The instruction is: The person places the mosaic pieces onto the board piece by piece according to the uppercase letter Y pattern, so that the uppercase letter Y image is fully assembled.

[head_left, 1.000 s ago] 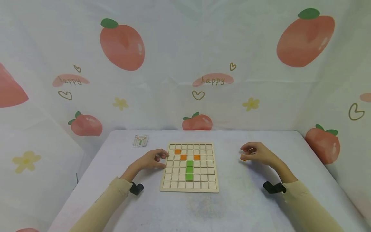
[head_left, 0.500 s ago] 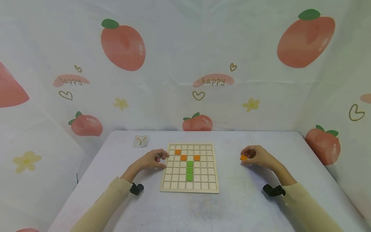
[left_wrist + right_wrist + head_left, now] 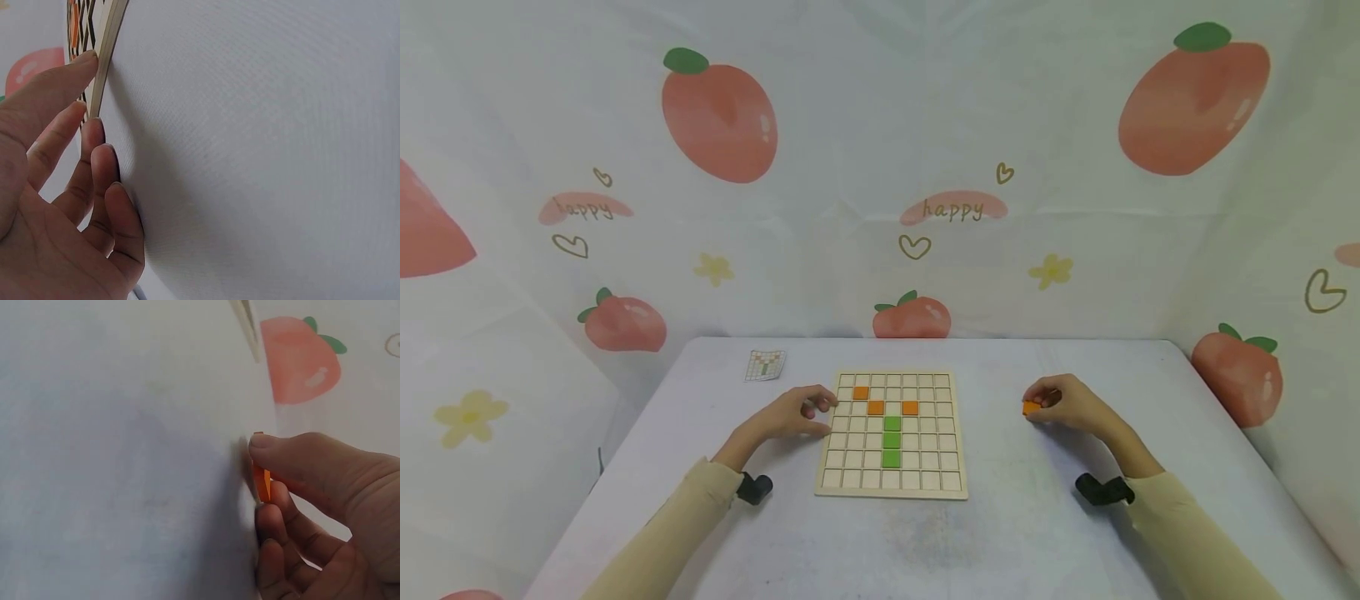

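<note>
My right hand (image 3: 1067, 405) is low over the table at the right, pinching a small orange square tile (image 3: 1032, 408) between thumb and fingers. In the right wrist view the thumb overlaps the top of that tile (image 3: 261, 478), and the other fingers curl beneath it by the tabletop. A wooden grid board (image 3: 854, 441) lies in the middle. Three orange tiles, one of them an orange tile (image 3: 910, 407) right of centre, and a column of three green tiles (image 3: 891, 441) sit in its cells. Loosely bent, my left hand (image 3: 792, 412) rests at the board's left edge, thumb and fingertips touching it.
A small printed card (image 3: 765, 365) with a coloured grid pattern lies at the back left of the white table (image 3: 917, 550). Behind the table hangs a white cloth (image 3: 835, 108) printed with fruit. Bare tabletop lies between the board and my right hand.
The right hand has closed its thumb and fingers round the orange tile and shifted the tile's tilt slightly. The left hand and the board have stayed where they were.
</note>
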### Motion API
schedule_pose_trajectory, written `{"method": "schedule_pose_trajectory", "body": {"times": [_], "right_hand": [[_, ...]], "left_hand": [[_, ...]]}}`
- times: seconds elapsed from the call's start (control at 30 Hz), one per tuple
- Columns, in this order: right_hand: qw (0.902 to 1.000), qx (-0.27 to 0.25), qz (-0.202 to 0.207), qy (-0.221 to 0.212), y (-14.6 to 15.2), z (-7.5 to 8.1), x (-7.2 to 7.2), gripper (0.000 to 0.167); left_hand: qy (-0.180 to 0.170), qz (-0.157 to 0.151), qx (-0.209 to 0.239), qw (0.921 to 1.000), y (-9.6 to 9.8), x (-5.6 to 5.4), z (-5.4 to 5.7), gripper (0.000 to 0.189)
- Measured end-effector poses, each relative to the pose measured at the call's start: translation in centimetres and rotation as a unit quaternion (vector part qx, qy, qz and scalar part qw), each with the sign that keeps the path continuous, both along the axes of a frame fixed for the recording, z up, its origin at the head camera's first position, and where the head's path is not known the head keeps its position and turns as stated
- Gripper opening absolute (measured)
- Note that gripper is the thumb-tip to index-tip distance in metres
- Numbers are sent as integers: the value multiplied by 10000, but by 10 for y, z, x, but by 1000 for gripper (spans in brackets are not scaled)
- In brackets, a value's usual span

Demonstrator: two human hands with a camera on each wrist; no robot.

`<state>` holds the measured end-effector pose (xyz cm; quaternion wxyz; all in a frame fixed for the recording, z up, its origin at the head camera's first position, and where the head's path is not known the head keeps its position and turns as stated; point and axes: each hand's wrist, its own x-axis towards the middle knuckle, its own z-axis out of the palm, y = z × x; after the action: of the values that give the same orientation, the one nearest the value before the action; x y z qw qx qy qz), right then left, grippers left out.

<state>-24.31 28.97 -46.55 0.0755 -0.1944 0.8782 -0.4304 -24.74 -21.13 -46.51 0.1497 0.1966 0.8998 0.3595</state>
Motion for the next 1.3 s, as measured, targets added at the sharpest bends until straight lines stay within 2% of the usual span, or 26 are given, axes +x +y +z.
{"method": "schedule_pose_trajectory", "body": {"times": [0.27,0.53,0.87,1.13,1.2,1.3], "right_hand": [[9999,-126,-4,39,-3,1,-5,23],[9995,-282,-130,96,-12,2,-11,24],[9969,-731,216,209,-30,3,-13,27],[9956,-819,387,248,-46,1,-21,27],[9951,-850,439,239,-54,8,-19,26],[9944,-880,520,267,-61,8,-22,24]], "left_hand": [[66,-73,35,9999,0,2,4,43],[34,-1,-14,10000,2,2,5,42],[31,-25,21,10000,1,2,4,43],[51,-29,67,10000,1,1,2,43],[54,0,42,10000,1,1,2,43],[47,40,12,10000,0,1,2,42]]}}
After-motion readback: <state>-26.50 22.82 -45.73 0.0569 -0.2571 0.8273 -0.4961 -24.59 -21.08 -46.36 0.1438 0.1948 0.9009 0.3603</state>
